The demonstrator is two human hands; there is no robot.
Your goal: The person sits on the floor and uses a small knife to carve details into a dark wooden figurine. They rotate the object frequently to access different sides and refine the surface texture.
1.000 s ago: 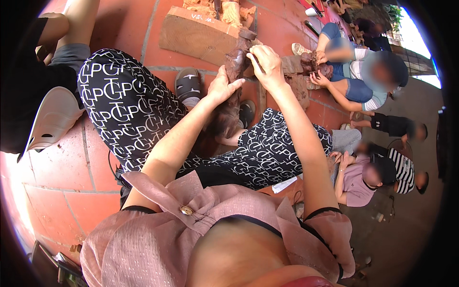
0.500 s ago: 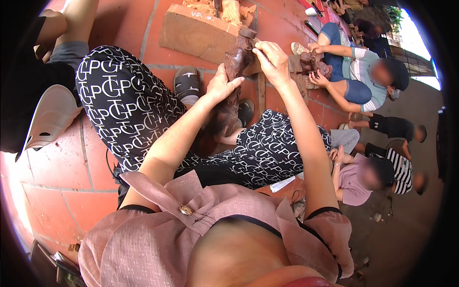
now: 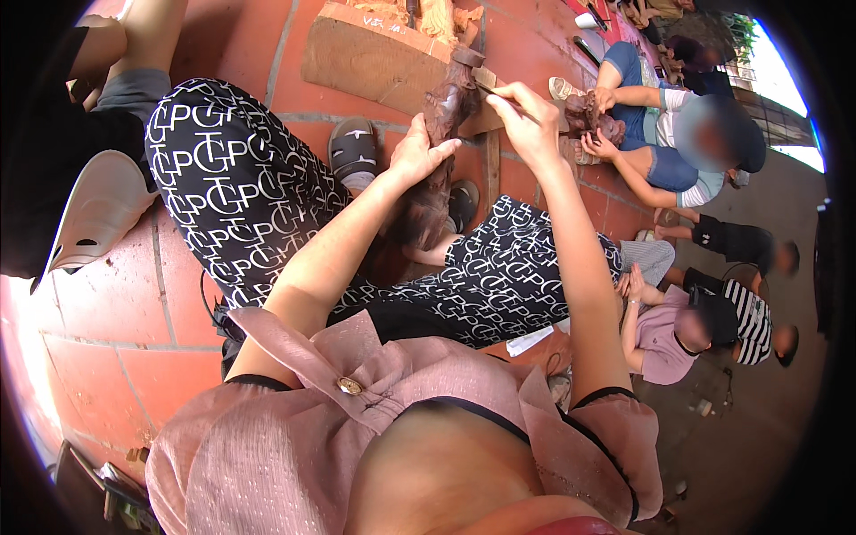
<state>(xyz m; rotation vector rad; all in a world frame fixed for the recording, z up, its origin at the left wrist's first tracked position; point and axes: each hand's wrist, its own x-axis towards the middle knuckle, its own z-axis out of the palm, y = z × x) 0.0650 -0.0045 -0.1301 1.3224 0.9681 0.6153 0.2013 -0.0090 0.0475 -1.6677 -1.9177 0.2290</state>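
A long dark brown wood carving stands in front of me between my legs, its far end close to a block of lighter wood. My left hand is wrapped round its middle from the left, with the thumb lying across it. Just right of the carving's far end, my right hand is closed in a pinch. Something thin juts from its fingertips toward the carving; it is too small to name, and I cannot tell whether it touches the wood. The carving's lower part runs down between my shins, in shadow.
Beyond the carving lies a light wooden block with pale carved pieces on it. A co-worker at the right handles another dark brown carving. More people sit farther right. A beige clog is at the left, over red floor tiles.
My right hand has drawn back slightly to the right and toward me, away from the carving's far end. My left hand keeps its hold. The co-worker's hand has shifted on their carving.
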